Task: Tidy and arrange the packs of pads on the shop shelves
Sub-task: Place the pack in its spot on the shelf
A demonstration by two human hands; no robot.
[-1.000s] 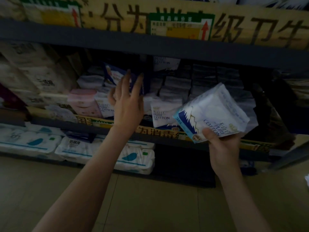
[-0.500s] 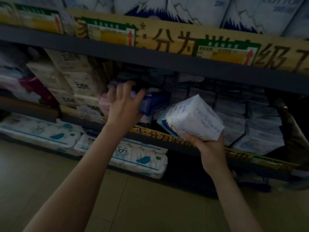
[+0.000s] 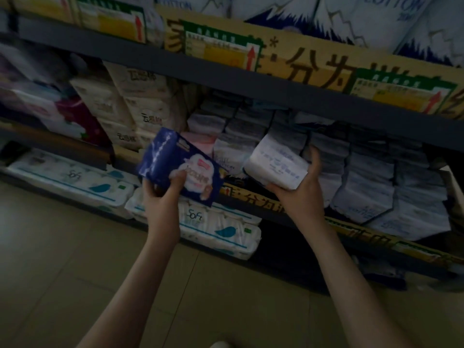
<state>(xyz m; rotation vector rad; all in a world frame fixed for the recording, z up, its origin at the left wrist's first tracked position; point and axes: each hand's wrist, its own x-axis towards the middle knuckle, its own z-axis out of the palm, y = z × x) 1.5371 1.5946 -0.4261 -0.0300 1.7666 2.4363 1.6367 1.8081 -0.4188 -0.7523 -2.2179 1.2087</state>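
Note:
My left hand (image 3: 163, 194) grips a dark blue pack of pads (image 3: 175, 164) with a white and pink picture, held out in front of the middle shelf. My right hand (image 3: 303, 189) holds a white pack of cotton pads (image 3: 273, 163) with blue print, pushed in at the shelf's front edge among stacked white packs (image 3: 366, 177). A pink pack (image 3: 200, 141) lies on the shelf just behind the blue one.
Cream tissue packs (image 3: 140, 106) fill the shelf's left part. White rolls marked "Soft" (image 3: 213, 222) lie on the bottom level. The dark shelf rail (image 3: 226, 79) with yellow price strips (image 3: 326, 71) runs overhead. A tiled floor (image 3: 62, 272) spreads below.
My left hand has pulled the dark blue pack out of the shelf towards me. My right hand has carried the white pack right and forward into the shelf.

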